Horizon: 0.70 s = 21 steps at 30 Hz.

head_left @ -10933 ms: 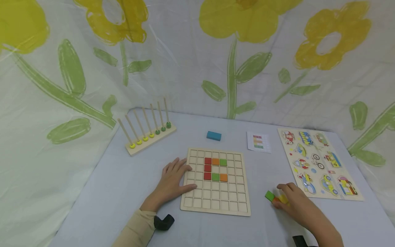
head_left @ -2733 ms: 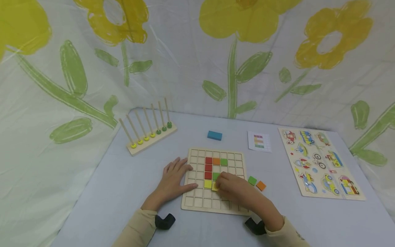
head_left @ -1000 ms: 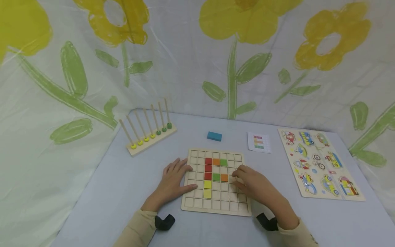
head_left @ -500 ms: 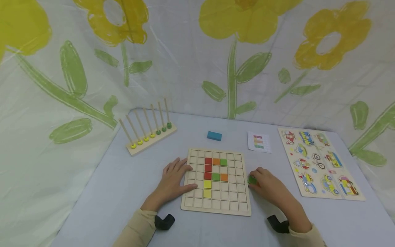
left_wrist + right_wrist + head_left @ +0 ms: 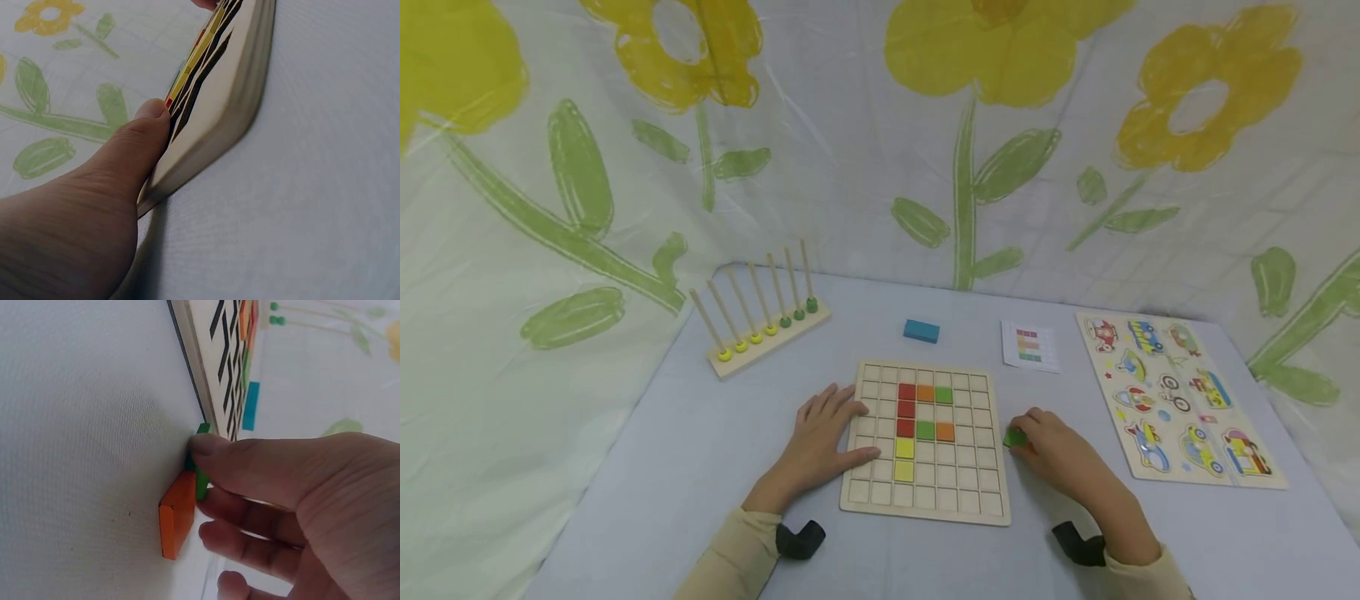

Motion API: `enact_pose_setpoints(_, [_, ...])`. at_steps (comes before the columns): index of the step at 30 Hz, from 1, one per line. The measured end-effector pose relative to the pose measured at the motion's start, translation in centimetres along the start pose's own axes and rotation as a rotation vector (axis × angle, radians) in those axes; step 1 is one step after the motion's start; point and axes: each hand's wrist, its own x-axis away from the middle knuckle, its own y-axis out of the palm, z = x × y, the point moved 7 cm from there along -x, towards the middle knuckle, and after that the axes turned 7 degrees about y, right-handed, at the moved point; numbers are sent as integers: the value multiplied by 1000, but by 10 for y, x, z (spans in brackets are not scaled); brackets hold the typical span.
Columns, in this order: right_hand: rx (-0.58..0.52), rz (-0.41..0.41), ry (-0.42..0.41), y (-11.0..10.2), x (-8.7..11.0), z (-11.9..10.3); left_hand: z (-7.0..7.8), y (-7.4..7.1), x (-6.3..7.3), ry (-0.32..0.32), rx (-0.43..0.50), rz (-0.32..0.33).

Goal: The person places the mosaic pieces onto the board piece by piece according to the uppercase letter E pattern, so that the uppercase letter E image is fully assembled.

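A square wooden grid board (image 5: 966, 479) lies on the table, with red, orange, green and yellow tiles in some of its cells. My left hand (image 5: 822, 437) rests on the board's left side, fingers spread, and its thumb (image 5: 140, 137) lies over the edge in the left wrist view. Just off the board's right edge, my right hand (image 5: 1056, 450) pinches a green tile (image 5: 1014, 437) between thumb and fingers. An orange tile (image 5: 177, 515) stands out beside the green one in the right wrist view; in the head view the right hand hides it.
Behind the board lie a blue block (image 5: 921, 331) and a paper card (image 5: 1030, 346) printed with a coloured grid pattern. A peg rack with beads (image 5: 767, 342) stands at the back left. A vehicle puzzle board (image 5: 1180, 400) takes up the right side.
Two yellow tiles now sit below the red ones on the board. The right hand has withdrawn from the board to its right edge and taken hold of a green tile. The left hand stays put.
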Motion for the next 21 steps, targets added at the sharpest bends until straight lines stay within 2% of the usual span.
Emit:
enact_pose_setpoints(8, [-24,39,-22,-10,0,-10,-2,1,0,1,5,6])
enact_pose_setpoints(12, [-40,38,-80,-10,1,-24,-2,1,0,6,6,7])
enact_pose_setpoints(17, [-57,16,-133,2,0,-46,-2,1,-1,9,3,12])
enact_pose_setpoints(21, [-57,27,-238,10,-1,-66,-1,1,-1,12,3,12])
